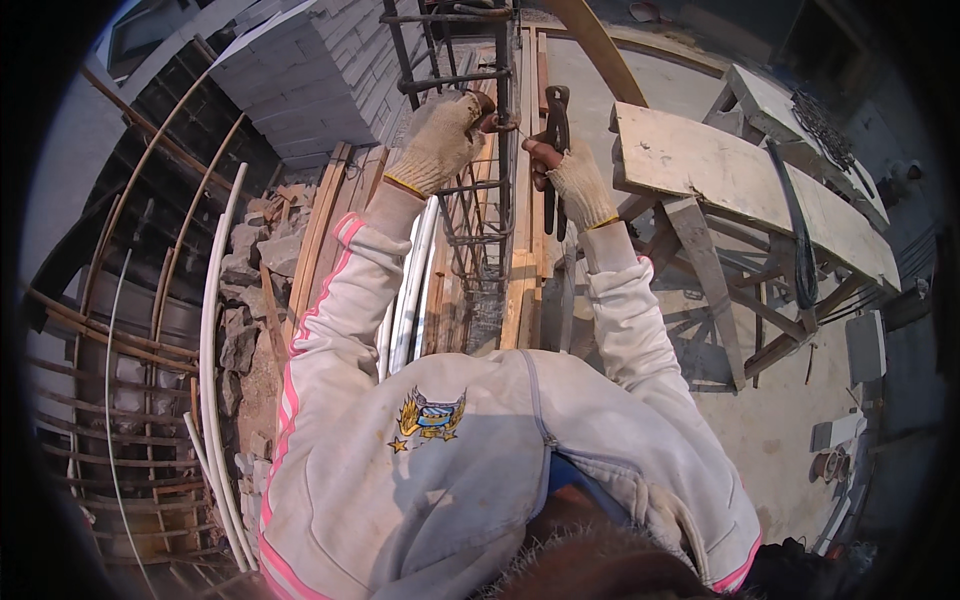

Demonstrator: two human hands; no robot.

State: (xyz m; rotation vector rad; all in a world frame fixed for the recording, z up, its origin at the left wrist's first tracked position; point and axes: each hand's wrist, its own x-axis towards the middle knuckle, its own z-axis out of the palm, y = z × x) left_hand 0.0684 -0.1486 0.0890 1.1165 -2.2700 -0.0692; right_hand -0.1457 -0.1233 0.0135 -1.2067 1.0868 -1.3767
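Note:
A cage of dark steel rebar (503, 75) runs away from me, with stirrups across its long bars. My left hand (445, 140), in a cream knitted glove with bare fingertips, is closed against the cage's right bar. What its fingertips grip is hidden. From that spot a thin tie wire (523, 136) leads toward my right thumb. My right hand (578, 185), gloved the same way, is closed around black pliers (557, 120) just right of the cage. Their ends stick out above and below the hand.
Long timber boards (522, 290) and white pipes (412, 285) lie beneath the cage. Stacked pale blocks (300, 85) stand far left, above broken rubble (245, 255). At right, a plywood-topped wooden trestle (720, 165) bears a dark strap (792, 220). A curved board (600, 50) rises behind my right hand.

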